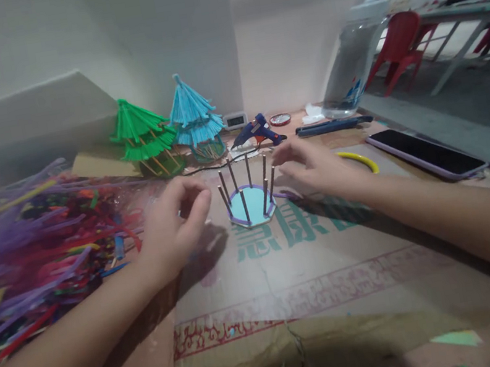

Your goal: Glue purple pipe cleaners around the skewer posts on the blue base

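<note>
On the printed cardboard stands a small light-blue base (252, 206) with several thin brown sticks upright around its edge. A purple pipe cleaner (285, 195) runs along the rim, and its loose end points right. My left hand (181, 219) hovers left of the base, fingers curved and thumb apart, holding nothing. To the right of the sticks is my right hand (305, 166), its fingers loosely bent and spread. It looks free of any object and lies close above the pipe cleaner's loose end without clearly touching it.
Colourful pipe cleaners (27, 257) pile up at left. Behind stand a green tiered-roof model (143, 138), a blue one (194, 117), a glue gun (257, 131) and a small digital clock (235, 121). A utility knife (333, 125), yellow ring (360, 160), phone (425, 153) and clear bottle (350, 69) are at right.
</note>
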A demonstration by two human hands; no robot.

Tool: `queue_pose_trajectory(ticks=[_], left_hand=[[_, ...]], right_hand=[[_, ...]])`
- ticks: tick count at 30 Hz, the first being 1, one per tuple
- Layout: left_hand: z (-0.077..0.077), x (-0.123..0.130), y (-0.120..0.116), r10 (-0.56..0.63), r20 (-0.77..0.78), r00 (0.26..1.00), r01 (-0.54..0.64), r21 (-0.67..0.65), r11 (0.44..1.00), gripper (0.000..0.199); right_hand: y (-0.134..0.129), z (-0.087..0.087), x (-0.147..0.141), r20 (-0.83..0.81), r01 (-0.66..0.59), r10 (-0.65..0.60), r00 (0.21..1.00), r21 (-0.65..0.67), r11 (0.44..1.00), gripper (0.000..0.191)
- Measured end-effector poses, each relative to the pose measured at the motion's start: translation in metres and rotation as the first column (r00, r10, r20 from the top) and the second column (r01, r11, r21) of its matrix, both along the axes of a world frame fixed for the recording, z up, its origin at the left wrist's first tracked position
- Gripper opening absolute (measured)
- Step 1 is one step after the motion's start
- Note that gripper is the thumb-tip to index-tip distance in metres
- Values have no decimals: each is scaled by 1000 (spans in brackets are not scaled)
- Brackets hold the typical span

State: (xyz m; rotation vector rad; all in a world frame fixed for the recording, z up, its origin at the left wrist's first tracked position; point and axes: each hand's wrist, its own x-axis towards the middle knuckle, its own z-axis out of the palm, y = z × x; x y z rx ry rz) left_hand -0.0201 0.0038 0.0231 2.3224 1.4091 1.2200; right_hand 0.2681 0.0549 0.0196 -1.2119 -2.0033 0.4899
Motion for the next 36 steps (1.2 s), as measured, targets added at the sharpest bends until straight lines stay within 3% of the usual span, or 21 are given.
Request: queue_pose_trajectory(ticks=[3,6,9,12,18,20,24,27,30,36], left_hand=[[-5,-1,11,-33,-73,997,29,-59,998,25],[-15,3,16,-145,-165,976,122,-141,982,31],[-20,8,13,-216,-178,960,184,-182,966,25],[-20,10,9,-244,-176,953,212,-186,960,22],[-21,14,1,-279,-160,947,243,-216,946,20],[-21,16,-2,-288,-169,943,247,-229,942,20],[-19,20,-9,-310,-150,939,269,-244,932,20],[-18,23,-13,-327,-118,937,289,-257,922,20],[-14,24,-17,-340,-100,935,306,-257,917,21],[-4,21,-19,-257,-113,960,232,-192,954,19]], right_hand=[[4,25,15,134,98,-103,986,43,994,10],[7,39,29,350,73,-55,935,-40,997,14],[2,39,31,529,3,110,842,-208,978,22],[-10,28,19,586,-28,197,786,-285,958,34],[-13,8,3,609,5,117,784,-194,981,15],[-7,14,10,611,43,46,790,-130,991,15],[-4,45,27,491,144,-164,856,80,986,18],[-17,66,29,231,87,-98,968,61,994,16],[-38,75,19,85,-17,12,996,52,999,24],[-66,74,2,245,-81,36,969,173,982,20]])
